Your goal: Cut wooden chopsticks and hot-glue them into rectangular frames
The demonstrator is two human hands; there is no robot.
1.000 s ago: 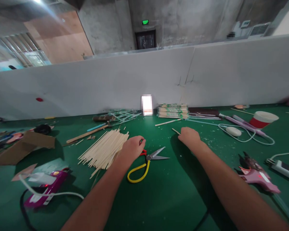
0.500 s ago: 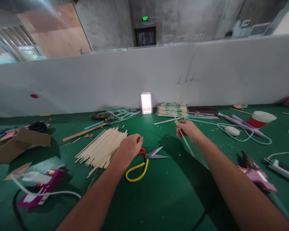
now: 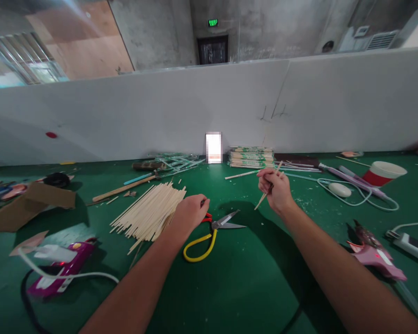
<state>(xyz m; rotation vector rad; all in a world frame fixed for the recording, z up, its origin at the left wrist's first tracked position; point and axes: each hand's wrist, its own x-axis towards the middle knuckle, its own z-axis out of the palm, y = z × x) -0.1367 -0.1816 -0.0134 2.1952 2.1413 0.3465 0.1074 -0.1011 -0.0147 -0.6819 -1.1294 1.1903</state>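
Head view: the right hand [image 3: 277,190] is closed on one thin wooden stick [image 3: 259,203], held tilted and clear of the green worktop [image 3: 244,278], towards its far edge. The left hand [image 3: 190,214] is curled at the red loop of the scissors [image 3: 215,227], which lie flat; whether its fingers grip the loop cannot be told. A pile of sticks [image 3: 149,211] lies just left of it. Judgement: one stick is in hand, the scissors are not raised, and the other sticks lie in the pile.

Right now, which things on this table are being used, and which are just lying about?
In use: wooden stick in the right hand; scissors by the left hand; loose stick pile beside it.
Lying about: pink glue gun, purple glue gun, paper cup, mouse, cardboard.
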